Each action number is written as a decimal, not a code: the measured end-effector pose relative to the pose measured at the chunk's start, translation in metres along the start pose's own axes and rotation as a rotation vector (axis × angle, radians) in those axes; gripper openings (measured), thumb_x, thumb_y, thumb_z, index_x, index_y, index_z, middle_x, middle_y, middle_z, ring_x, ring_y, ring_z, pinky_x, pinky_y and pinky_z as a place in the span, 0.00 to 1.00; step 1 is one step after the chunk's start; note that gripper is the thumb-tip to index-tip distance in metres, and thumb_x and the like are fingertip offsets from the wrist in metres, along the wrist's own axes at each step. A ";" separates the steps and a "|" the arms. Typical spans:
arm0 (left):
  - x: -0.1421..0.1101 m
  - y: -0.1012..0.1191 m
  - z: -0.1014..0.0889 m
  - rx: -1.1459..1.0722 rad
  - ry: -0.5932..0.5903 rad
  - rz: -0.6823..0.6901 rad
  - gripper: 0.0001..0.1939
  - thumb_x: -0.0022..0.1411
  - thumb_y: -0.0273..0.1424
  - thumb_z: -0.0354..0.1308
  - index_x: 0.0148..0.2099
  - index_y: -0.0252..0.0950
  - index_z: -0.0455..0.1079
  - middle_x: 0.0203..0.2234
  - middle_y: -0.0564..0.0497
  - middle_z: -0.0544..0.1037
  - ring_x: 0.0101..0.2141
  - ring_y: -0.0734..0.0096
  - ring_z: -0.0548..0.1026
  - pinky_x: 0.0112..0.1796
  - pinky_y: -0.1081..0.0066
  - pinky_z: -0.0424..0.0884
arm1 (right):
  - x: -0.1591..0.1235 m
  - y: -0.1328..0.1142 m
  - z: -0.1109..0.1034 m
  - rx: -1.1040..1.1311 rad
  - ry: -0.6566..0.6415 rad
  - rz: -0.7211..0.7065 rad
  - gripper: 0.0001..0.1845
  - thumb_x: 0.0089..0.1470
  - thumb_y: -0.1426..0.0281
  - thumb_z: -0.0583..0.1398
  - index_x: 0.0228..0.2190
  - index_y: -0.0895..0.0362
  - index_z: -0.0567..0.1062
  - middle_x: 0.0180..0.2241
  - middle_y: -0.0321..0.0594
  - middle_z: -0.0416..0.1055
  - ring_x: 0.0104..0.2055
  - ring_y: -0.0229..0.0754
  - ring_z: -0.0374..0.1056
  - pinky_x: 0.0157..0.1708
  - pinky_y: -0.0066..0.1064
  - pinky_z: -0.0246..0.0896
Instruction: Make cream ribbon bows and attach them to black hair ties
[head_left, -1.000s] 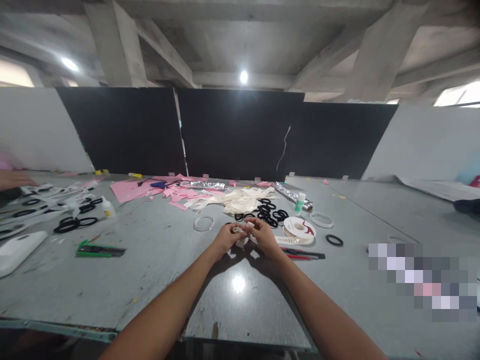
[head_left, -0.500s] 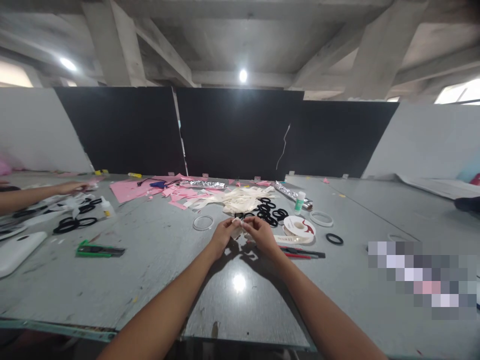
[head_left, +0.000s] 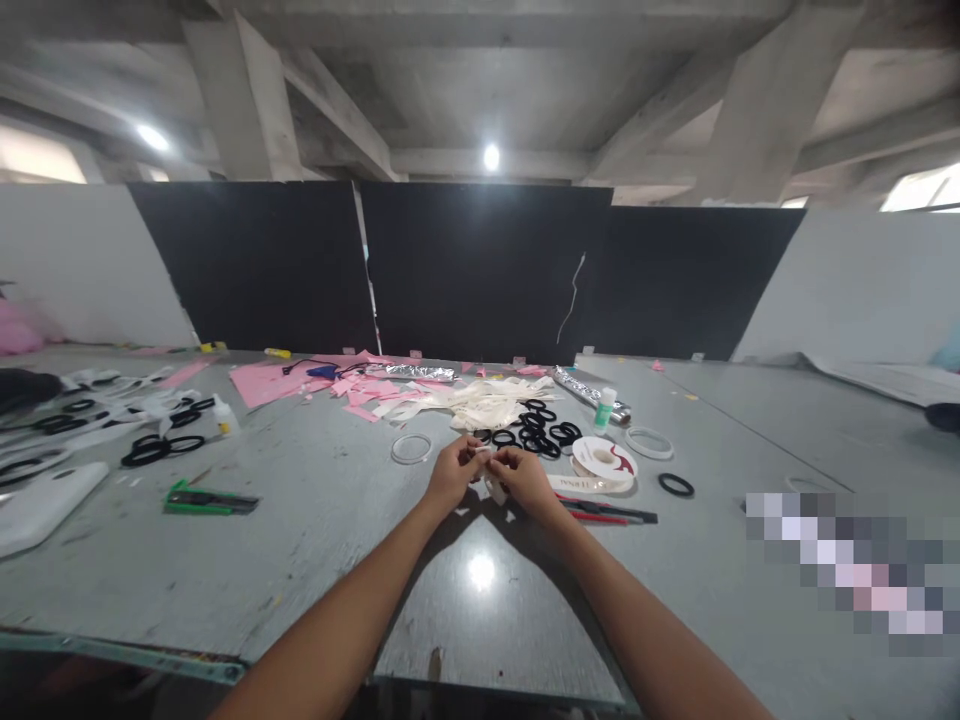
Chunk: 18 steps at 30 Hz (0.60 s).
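Fingertips of your left hand (head_left: 452, 470) and your right hand (head_left: 523, 474) are pressed together on a small cream ribbon piece (head_left: 491, 478), and you pinch it between both hands just above the grey table (head_left: 315, 540). Its loose end hangs down near your right palm. Just beside your right hand lies a ribbon spool (head_left: 602, 458) with cream ribbon, and red-handled scissors (head_left: 609, 513) lie in front of it. Behind your fingers sits a group of black rings (head_left: 538, 428), then a heap of cream ribbon strips (head_left: 480, 402). A clear ring (head_left: 411, 448) lies near your left hand. Well apart on the left is a green utility knife (head_left: 210, 499).
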<state>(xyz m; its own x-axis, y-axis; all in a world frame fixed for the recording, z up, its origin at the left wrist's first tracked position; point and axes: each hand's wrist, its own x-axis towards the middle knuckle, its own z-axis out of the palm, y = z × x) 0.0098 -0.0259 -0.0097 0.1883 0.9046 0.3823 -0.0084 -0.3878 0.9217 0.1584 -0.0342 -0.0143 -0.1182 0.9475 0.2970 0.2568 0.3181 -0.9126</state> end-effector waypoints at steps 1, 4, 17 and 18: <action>0.001 0.000 0.000 0.006 -0.010 -0.006 0.13 0.53 0.38 0.60 0.34 0.33 0.67 0.21 0.56 0.68 0.21 0.78 0.64 0.24 0.77 0.60 | -0.001 -0.001 0.000 -0.025 0.028 -0.009 0.11 0.47 0.62 0.60 0.23 0.58 0.71 0.18 0.32 0.65 0.18 0.32 0.57 0.19 0.25 0.51; 0.003 -0.005 -0.001 0.039 0.025 0.004 0.11 0.51 0.36 0.61 0.32 0.32 0.68 0.21 0.55 0.68 0.22 0.78 0.64 0.25 0.77 0.60 | -0.002 -0.002 0.001 -0.036 0.016 -0.008 0.12 0.47 0.61 0.59 0.24 0.58 0.70 0.18 0.32 0.65 0.19 0.33 0.58 0.18 0.24 0.53; 0.004 -0.004 -0.003 0.021 0.129 0.048 0.14 0.56 0.41 0.57 0.32 0.33 0.68 0.21 0.56 0.68 0.22 0.79 0.64 0.24 0.78 0.61 | 0.000 -0.001 0.000 -0.123 0.038 -0.132 0.12 0.51 0.64 0.58 0.32 0.58 0.76 0.26 0.39 0.72 0.26 0.37 0.64 0.25 0.27 0.59; 0.004 -0.003 -0.003 -0.009 0.146 0.041 0.15 0.56 0.42 0.57 0.32 0.34 0.67 0.19 0.57 0.66 0.20 0.79 0.63 0.22 0.78 0.60 | 0.000 0.000 0.000 -0.103 0.020 -0.114 0.13 0.50 0.64 0.58 0.34 0.58 0.76 0.25 0.38 0.72 0.25 0.37 0.64 0.23 0.27 0.59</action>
<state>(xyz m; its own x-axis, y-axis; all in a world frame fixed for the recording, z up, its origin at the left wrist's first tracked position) 0.0074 -0.0203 -0.0111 0.0431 0.9043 0.4248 -0.0219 -0.4242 0.9053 0.1580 -0.0341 -0.0144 -0.1330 0.9054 0.4033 0.3402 0.4239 -0.8394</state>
